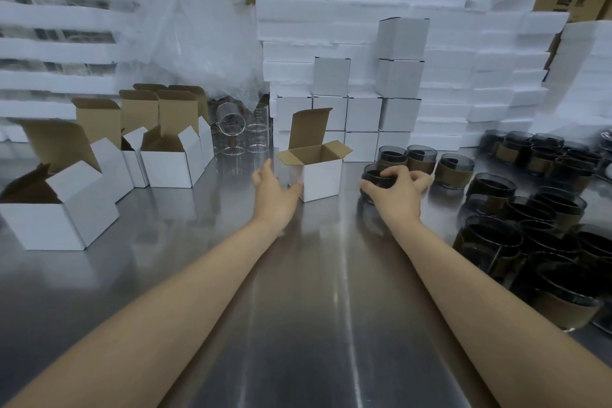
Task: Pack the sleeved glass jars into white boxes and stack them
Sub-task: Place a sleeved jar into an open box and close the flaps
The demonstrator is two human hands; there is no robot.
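Note:
An open white box (pixel 323 175) with its brown lid flap standing up sits in the middle of the steel table (pixel 298 308). My left hand (pixel 273 190) holds its left lower side, thumb against the front corner. My right hand (pixel 395 190) curls over the rim of a dark glass jar (pixel 372 175) just right of the box. Several more dark jars with brown sleeves (pixel 452 170) stand behind and to the right. Closed white boxes (pixel 364 113) are stacked behind the open box.
Several open white boxes (pixel 172 162) stand at the left. Clear glass cups (pixel 231 129) sit behind them near crumpled plastic wrap (pixel 198 36). White foam trays (pixel 480 76) are piled along the back. A crowd of sleeved jars (pixel 530 242) fills the right side.

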